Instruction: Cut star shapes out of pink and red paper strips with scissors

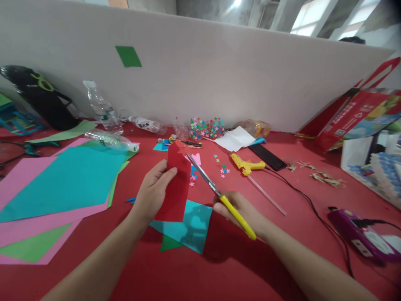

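My left hand (153,188) pinches a strip of red paper (177,192) by its left edge, thumb on the near face, holding it upright above the table. In my right hand (238,209) is a pair of scissors (232,209) with yellow handles. Their blades look closed together and point up and left, with the tips close to the paper's upper right edge. Beneath the red paper lie a blue sheet (199,228) and a green piece (169,243). Small star confetti (224,170) is scattered behind the scissors.
Stacked coloured sheets (69,179) cover the left side, with plastic bottles (105,110) behind. A yellow glue gun (246,164) with a cord, a black phone (267,156) and a purple device (360,238) lie to the right. A white partition (200,75) closes off the back.
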{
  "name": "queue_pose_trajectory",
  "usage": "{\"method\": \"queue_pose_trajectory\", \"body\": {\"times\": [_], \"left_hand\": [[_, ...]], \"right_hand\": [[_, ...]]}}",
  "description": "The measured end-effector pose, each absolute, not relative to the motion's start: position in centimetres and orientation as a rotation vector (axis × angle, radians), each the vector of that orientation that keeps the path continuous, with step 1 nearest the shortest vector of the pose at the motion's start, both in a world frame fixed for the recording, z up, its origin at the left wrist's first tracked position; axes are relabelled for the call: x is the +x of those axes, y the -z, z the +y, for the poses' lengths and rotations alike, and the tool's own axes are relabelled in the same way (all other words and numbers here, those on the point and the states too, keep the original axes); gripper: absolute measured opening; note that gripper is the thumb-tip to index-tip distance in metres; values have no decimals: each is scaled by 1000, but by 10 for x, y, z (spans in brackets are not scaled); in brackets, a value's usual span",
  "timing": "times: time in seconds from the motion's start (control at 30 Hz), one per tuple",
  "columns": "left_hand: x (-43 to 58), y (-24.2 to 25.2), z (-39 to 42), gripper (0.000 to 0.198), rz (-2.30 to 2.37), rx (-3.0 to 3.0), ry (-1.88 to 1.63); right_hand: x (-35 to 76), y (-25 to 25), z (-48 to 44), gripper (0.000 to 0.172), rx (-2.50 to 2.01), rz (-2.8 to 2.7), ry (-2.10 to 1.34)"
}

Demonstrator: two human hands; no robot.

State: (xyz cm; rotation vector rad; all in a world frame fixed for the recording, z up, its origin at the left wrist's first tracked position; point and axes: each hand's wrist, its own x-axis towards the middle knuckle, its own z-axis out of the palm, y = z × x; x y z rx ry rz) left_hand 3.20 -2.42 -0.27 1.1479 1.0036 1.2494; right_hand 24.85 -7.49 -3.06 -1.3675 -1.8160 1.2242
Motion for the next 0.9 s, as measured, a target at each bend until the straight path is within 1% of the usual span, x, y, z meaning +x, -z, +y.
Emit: {"method": "queue_pose_trajectory", "body": {"times": [0.13, 0.3, 0.4, 0.57, 0.73, 0.9], "left_hand": [[31, 3, -24, 23, 940, 1214, -1225], [28, 7, -19, 26, 933, 1219, -1292], [28, 6, -21, 25, 911, 1195, -1253], [31, 3, -27, 17, 872, 1158, -1218], [34, 2, -28, 20, 908, 1187, -1223], [35, -3, -31, 15, 933, 1202, -1212]], "right_hand": [[247, 32, -77, 49, -1375, -1802, -1241], [248, 32, -76, 51, -1442, -1761, -1221], [246, 33, -76, 52, -1454, -1779, -1259], [243, 37, -80, 53, -1391, -1800, -1291], [244, 45, -84, 47, -1336, -1728, -1362], [245, 49, -86, 46, -1286, -1731, -1394]]}}
